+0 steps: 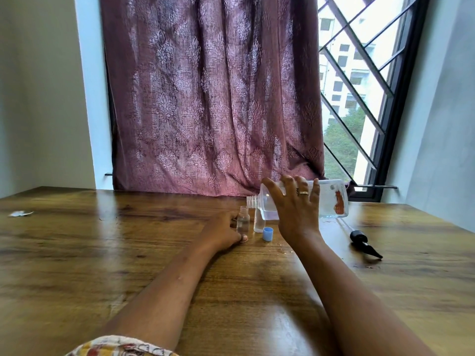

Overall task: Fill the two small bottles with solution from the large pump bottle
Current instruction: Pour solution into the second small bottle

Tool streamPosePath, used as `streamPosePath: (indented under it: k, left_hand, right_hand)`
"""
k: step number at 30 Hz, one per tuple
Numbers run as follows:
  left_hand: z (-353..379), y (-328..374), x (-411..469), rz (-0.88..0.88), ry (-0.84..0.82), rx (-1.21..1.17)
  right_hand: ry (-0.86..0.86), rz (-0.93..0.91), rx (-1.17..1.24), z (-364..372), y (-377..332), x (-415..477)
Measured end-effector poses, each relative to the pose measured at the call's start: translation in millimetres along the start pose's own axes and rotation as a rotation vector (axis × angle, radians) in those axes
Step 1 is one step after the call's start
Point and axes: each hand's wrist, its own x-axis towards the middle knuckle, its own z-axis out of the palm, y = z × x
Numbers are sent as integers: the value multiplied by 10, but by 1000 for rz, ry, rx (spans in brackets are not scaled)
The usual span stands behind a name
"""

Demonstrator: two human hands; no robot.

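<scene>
Right hand (295, 209) is wrapped over the large pump bottle (331, 199), tipping it sideways so its open neck sits right above the small bottle (243, 223) left of the blue cap (267, 233). Left hand (221, 232) rests on the table (128, 253), fingers curled round that bottle. The second small bottle (259, 223) stands just behind the cap, and the black pump (363, 242) lies well right of it.

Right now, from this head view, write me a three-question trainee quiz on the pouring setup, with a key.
1. True or false: the large bottle stands upright on the table.
2. The left hand holds: A) the blue cap B) the small bottle under the large bottle's neck C) the pump head.
3. Fill in: the pump head lies on the table to the ____ of the blue cap.
Key: 1 false; 2 B; 3 right.
</scene>
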Motion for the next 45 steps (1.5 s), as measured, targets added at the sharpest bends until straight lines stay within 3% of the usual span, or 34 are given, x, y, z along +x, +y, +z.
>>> streamPosePath:
  k: [45]
  left_hand:
    - [0, -15, -12, 10, 9, 15]
  right_hand:
    - [-21, 6, 18, -47, -10, -3]
